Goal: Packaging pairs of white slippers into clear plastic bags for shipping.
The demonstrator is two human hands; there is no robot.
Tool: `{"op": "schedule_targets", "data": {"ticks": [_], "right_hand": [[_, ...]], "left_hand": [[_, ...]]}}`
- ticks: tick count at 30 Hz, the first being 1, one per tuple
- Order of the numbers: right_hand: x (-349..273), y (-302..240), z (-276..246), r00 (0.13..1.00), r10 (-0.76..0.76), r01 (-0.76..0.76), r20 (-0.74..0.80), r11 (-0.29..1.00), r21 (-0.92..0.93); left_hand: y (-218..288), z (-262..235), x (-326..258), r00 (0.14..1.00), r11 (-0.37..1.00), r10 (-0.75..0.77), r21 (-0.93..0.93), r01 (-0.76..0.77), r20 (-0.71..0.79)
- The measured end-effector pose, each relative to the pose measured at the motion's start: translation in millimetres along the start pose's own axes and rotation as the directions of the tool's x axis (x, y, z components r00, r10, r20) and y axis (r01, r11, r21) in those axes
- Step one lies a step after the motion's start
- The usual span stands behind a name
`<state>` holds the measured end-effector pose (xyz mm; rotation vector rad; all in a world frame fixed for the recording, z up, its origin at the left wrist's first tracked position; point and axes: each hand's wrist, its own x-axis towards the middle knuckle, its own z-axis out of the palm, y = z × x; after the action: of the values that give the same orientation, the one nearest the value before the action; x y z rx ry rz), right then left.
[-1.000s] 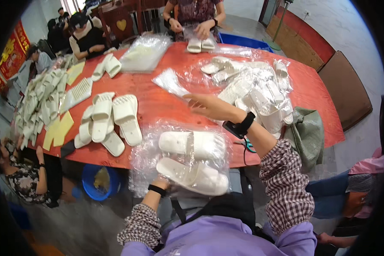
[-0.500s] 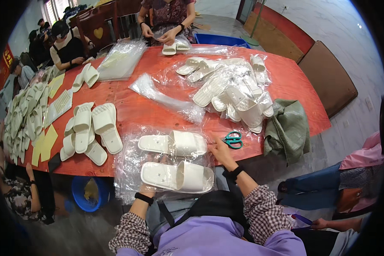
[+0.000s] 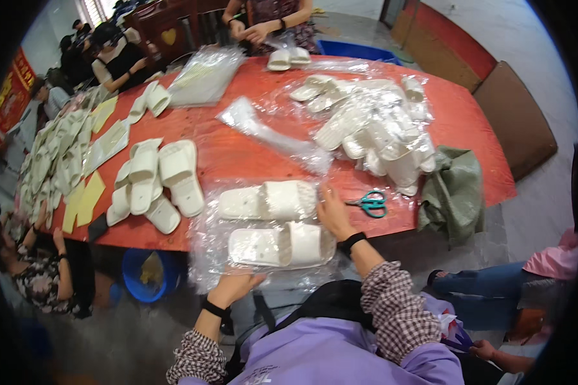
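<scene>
Red counter, its near edge curving past the two hands; the bare surface lies mainly beyond the left hand, ahead and leftward, while beyond the right hand room is limited by a heap of bagged white slippers. Clear film spreads between the hands and overhangs the near edge; on or within it, which cannot be told, lies the pair of slippers, side by side, straps toward the right hand and open soles toward the left. Farther out on the left hand's side lie a large pile of loose slippers and, closer in, a smaller group of slippers. A crumpled green sack rests to the right of the right hand, at the counter's margin. A strip of clear bags crosses the surface ahead of both hands. The forearms, in checked sleeves, rise from below and converge on the film. The left hand lies low at the film's near border, thumb extended rightward, other fingers largely hidden; its grip cannot be determined. The right hand points forward, partly opened, beside the strap end of the farther slipper; whether it pinches film is unclear. Teal-handled scissors lie just right of the right hand, apart from it.
</scene>
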<state>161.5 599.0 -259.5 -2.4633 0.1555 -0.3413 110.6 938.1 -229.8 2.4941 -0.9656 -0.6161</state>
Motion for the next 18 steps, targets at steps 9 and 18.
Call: {"op": "schedule_targets", "data": {"ticks": [9, 18], "right_hand": [[0, 3, -18, 0.998, -0.051, 0.053, -0.049, 0.998, 0.024], [-26, -7, -2, 0.949, -0.285, 0.297, 0.134, 0.951, -0.08]], "left_hand": [[9, -116, -48, 0.919, 0.863, -0.284, -0.49, 0.121, -0.273], [-81, -38, 46, 0.856, 0.801, -0.454, -0.534, 0.271, -0.247]]}}
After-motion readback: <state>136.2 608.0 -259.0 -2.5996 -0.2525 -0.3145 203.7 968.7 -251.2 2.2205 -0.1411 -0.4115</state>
